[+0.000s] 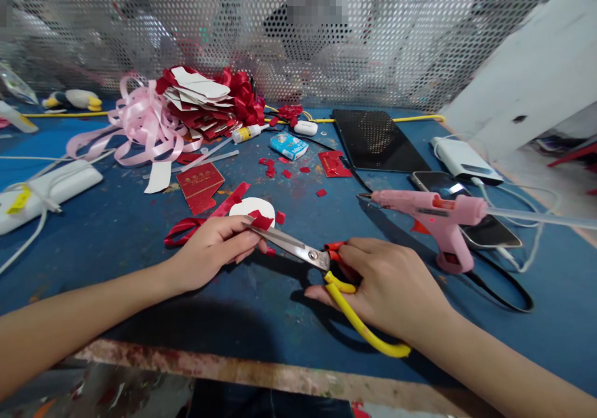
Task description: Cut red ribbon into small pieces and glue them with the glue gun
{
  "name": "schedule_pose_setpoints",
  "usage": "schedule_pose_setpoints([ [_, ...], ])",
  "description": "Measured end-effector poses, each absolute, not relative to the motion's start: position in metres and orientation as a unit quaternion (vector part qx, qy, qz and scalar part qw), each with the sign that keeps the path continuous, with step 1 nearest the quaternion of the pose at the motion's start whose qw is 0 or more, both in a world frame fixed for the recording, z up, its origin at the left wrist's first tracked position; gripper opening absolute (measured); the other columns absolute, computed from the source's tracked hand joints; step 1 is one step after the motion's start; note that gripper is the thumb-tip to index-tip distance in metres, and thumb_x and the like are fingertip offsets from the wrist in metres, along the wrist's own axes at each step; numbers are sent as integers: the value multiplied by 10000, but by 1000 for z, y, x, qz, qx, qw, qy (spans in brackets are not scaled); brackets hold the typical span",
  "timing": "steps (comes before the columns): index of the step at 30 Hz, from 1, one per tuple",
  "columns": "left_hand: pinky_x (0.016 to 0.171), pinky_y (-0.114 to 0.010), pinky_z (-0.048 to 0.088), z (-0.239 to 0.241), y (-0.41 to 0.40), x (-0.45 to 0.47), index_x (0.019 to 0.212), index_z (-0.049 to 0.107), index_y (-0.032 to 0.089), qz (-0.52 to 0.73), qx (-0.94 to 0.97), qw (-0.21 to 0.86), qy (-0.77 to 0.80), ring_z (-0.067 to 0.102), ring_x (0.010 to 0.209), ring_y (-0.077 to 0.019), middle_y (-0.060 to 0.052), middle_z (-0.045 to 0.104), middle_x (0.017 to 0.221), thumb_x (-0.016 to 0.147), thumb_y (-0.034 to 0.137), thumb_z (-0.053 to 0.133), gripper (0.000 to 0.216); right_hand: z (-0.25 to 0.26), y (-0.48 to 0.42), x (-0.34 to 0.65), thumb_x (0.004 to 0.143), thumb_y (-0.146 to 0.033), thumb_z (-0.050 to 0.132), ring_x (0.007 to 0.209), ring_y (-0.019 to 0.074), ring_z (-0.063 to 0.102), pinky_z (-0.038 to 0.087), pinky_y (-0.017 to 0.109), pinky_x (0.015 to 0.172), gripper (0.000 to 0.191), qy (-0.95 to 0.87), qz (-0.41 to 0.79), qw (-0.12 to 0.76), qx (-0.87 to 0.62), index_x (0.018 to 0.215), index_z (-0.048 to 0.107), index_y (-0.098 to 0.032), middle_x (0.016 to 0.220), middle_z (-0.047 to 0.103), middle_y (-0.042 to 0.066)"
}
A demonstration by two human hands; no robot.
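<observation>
Right hand (pixel 392 287) at lower centre, fingers curled through yellow handles of scissors (pixel 317 262), blades nearly shut, tips at red paper scrap (pixel 261 221). Left hand (pixel 214 247) left of centre, fingers pinching that scrap above white disc (pixel 254 206). Pink glue gun (pixel 438 219) stands right on blue desk (pixel 116 231); pink ribbon (pixel 140 125) upper left.

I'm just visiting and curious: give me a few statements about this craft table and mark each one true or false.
1. The right hand holds scissors with yellow handles. True.
2. The left hand holds a small red piece at the scissor blades. True.
3. The pink glue gun is in the left hand. False: it stands on the blue table, right of both hands.
4. The pink ribbon lies at the table's near edge. False: it is piled at the far left.
5. A dark tablet lies beyond the glue gun. True.
</observation>
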State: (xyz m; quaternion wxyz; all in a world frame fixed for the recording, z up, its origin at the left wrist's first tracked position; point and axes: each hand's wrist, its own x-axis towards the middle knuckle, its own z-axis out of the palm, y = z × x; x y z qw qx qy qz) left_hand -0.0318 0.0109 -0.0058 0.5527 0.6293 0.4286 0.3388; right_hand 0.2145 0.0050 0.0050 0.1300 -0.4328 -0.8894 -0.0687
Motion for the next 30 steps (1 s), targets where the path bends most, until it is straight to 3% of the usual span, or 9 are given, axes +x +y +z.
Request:
schedule_pose_setpoints([
  [4, 431, -219, 166, -8, 12, -33, 746, 616, 151, 334, 608, 580, 427, 250, 445, -66, 73, 288, 484, 863, 337, 496, 250, 3, 4, 216, 823, -665, 333, 425, 116, 444, 221, 257, 453, 611, -890, -85, 135, -428, 486, 493, -181, 466, 489, 21],
  [8, 436, -230, 158, -8, 12, -34, 766, 620, 153, 330, 604, 593, 419, 244, 446, -71, 72, 287, 481, 872, 344, 486, 256, 2, 4, 215, 848, -631, 325, 403, 110, 421, 209, 259, 446, 603, -889, -95, 144, -425, 480, 484, -180, 445, 469, 12],
  [14, 496, -209, 305, -8, 14, -31, 866, 576, 165, 366, 613, 567, 411, 376, 514, -80, 57, 408, 569, 881, 238, 446, 150, 5, 11, 216, 809, -679, 351, 406, 96, 391, 224, 242, 442, 585, -880, -25, 181, -438, 488, 411, -194, 457, 442, -6],
  [18, 535, -212, 398, -9, 21, -26, 917, 524, 171, 394, 637, 531, 397, 497, 546, -86, 28, 543, 676, 904, 307, 426, 168, 7, 15, 217, 791, -687, 374, 408, 87, 348, 224, 237, 447, 572, -878, 12, 194, -437, 488, 366, -201, 452, 395, -22],
  [21, 535, -227, 437, -8, 27, -22, 945, 481, 175, 418, 634, 515, 398, 549, 506, -106, 36, 585, 611, 877, 329, 474, 169, 5, 15, 216, 765, -698, 398, 427, 89, 355, 210, 244, 461, 574, -880, 22, 177, -441, 487, 381, -196, 466, 409, -16],
  [26, 478, -198, 412, -3, 29, -23, 737, 514, 182, 432, 660, 380, 483, 558, 458, -104, 26, 595, 519, 879, 317, 451, 205, 2, 12, 214, 709, -770, 383, 454, 95, 363, 192, 254, 486, 631, -880, 21, 156, -447, 486, 435, -182, 484, 439, -1],
  [30, 527, -200, 414, -2, 29, -32, 702, 553, 184, 403, 742, 219, 489, 565, 510, -102, 14, 619, 564, 887, 278, 423, 244, 1, 9, 213, 712, -782, 339, 458, 97, 366, 175, 252, 487, 660, -878, 7, 142, -457, 489, 469, -175, 492, 466, 9],
])
